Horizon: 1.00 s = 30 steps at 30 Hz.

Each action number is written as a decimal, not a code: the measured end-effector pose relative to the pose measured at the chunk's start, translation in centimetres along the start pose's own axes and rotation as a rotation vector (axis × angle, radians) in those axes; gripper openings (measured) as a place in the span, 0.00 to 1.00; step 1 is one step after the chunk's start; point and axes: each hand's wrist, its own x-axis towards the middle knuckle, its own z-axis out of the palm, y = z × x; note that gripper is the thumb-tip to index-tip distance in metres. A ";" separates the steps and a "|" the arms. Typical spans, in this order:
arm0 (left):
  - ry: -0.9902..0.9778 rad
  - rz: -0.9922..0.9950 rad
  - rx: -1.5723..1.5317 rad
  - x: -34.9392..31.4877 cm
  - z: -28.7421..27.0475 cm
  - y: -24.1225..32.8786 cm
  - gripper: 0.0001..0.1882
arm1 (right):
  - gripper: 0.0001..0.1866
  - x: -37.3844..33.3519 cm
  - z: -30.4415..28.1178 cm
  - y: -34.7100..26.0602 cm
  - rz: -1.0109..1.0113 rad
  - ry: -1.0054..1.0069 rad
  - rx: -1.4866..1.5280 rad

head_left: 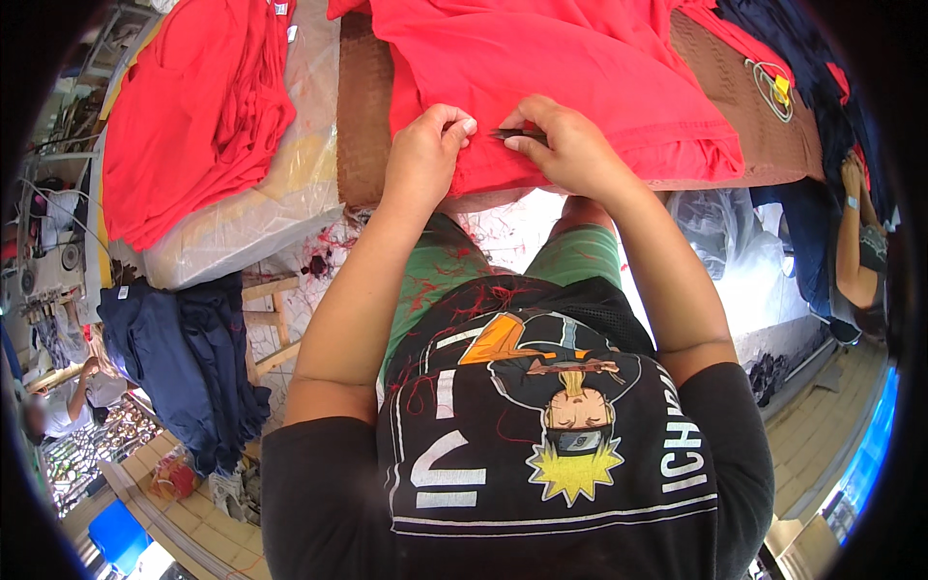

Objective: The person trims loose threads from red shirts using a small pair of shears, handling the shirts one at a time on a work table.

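Note:
A red garment [551, 68] lies spread over the brown-covered table in front of me, its hem near the table's front edge. Above that hem, my left hand [432, 145] is closed in a pinch; whatever sits between its fingertips is too small to make out. My right hand [577, 145] grips small dark thread snips [507, 133], their pointed tips directed left at the pinched fingers. A short gap separates the snips from my left fingertips.
To the left, a heap of red garments [198, 116] rests on a plastic-wrapped surface [242, 227]. Dark navy clothes [184, 348] hang below it. A looped cord with a yellow tag [781, 89] lies at the right. Another person's arm [851, 242] shows at the far right. Red thread scraps cover my lap.

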 end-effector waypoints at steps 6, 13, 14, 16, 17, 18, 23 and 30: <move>0.009 -0.022 -0.139 0.2 0.3 -0.6 0.09 | 0.07 0.3 0.2 -0.4 -0.067 0.035 -0.115; -0.219 0.032 -0.464 0.1 -1.3 -0.9 0.10 | 0.07 0.6 0.4 -1.0 -0.048 0.012 -0.231; -0.542 -0.064 -0.435 0.0 -3.9 0.4 0.10 | 0.08 0.6 0.1 -1.0 -0.043 0.044 -0.232; -1.202 -0.258 -0.347 0.1 -9.8 4.0 0.12 | 0.08 0.3 -1.1 -1.0 -0.018 0.115 -0.236; -0.991 -0.239 -0.333 -0.1 -10.3 3.6 0.13 | 0.09 0.4 -1.4 -1.1 -0.003 0.157 -0.192; -0.781 -0.219 -0.314 0.1 -10.5 3.0 0.14 | 0.10 0.6 -1.7 -1.1 0.013 0.198 -0.148; 0.156 0.351 0.564 2.8 -4.3 -3.1 0.16 | 0.13 2.5 0.6 -1.4 -0.081 0.287 -0.103; 0.161 0.422 0.505 4.6 -6.5 -1.8 0.13 | 0.15 2.7 3.0 -1.1 -0.021 0.179 -0.236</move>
